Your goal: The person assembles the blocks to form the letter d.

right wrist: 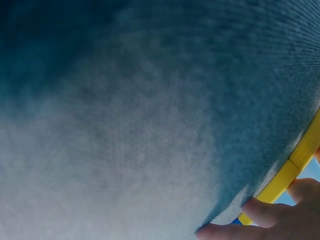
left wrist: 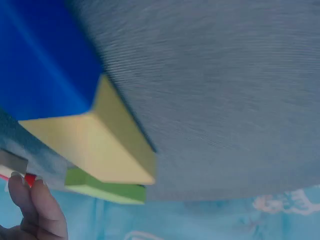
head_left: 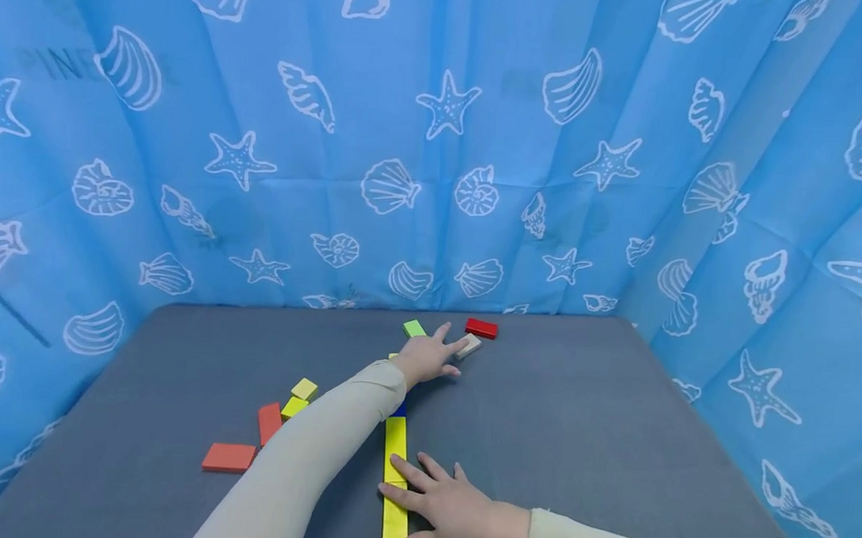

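Note:
In the head view my left hand (head_left: pixel 428 358) reaches across the row of blocks, its fingers spread. One fingertip is at a cream block (head_left: pixel 469 348); whether it touches cannot be told. In the left wrist view the fingers (left wrist: pixel 47 202) appear just below that block (left wrist: pixel 12 162). My right hand (head_left: pixel 458 511) has its fingers spread over two yellow blocks (head_left: pixel 396 440) lying end to end. A blue block (head_left: pixel 399 409) continues the row, partly hidden by the left sleeve. Beyond it, a pale yellow block (left wrist: pixel 125 145) follows in the left wrist view.
A light green block (head_left: pixel 414 328) and a red block (head_left: pixel 482 328) lie near the far table edge. Left of the sleeve are two orange-red blocks (head_left: pixel 229 457) and two small yellow blocks (head_left: pixel 303 389). A blue shell-patterned curtain (head_left: pixel 440 222) surrounds the grey table (head_left: pixel 575 432).

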Demonstrator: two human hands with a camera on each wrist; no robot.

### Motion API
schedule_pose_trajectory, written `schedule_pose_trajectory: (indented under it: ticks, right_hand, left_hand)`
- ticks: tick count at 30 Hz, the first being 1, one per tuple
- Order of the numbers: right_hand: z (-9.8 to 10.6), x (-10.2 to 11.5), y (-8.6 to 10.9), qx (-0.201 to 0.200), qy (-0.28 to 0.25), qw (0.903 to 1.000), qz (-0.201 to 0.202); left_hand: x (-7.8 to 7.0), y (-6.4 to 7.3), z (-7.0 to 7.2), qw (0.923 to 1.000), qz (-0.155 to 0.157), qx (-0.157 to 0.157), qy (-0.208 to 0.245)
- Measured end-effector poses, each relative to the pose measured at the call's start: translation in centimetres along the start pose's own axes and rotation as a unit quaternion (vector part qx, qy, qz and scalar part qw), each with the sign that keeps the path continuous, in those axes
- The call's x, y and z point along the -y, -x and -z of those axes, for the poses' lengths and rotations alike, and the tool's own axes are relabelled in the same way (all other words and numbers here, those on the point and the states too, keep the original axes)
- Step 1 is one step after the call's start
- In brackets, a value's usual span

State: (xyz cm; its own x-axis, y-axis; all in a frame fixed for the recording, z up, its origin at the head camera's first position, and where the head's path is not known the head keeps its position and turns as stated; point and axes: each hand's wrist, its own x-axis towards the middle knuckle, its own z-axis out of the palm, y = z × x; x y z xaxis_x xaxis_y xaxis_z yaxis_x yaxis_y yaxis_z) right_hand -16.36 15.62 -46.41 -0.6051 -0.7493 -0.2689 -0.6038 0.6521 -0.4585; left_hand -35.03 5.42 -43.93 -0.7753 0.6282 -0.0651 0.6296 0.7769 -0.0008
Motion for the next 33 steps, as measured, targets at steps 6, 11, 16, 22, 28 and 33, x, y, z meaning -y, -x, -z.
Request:
schedule_pose_trajectory:
  ticks: [6, 11, 16, 22, 28, 33]
  right_hand:
    - [-0.2, 0.2, 0.1, -0.005, 0.028, 0.9995, 0.014]
    - [0.3, 0.9, 0.3, -0.009, 0.036, 0.9992, 0.015]
    - [0.6, 1.0, 0.3, 0.0, 0.03, 0.9995, 0.009]
    - [0.7, 1.1, 0.3, 0.006, 0.03, 0.9995, 0.013]
    - [0.6, 1.1, 0.2, 0.007, 0.039, 0.9992, 0.01]
    - [0.8, 1.0, 0.4, 0.017, 0.039, 0.9991, -0.002]
  left_hand:
    - [-0.7, -1.7, -0.7, 0.9992, -0.019, 0.016, -0.032]
    - [-0.8, -2.5, -0.8, 0.9961, -0.038, 0.027, -0.075]
    - [-0.5, -3.0, -1.5, 0.9958, -0.066, 0.004, -0.063]
    - [0.5, -2.2, -1.5, 0.9897, -0.118, -0.06, -0.053]
    - [1.6, -0.5, -1.6, 0.9796, -0.149, -0.12, -0.061]
    - [2.4, 1.7, -1.0, 0.9669, -0.167, -0.184, -0.058]
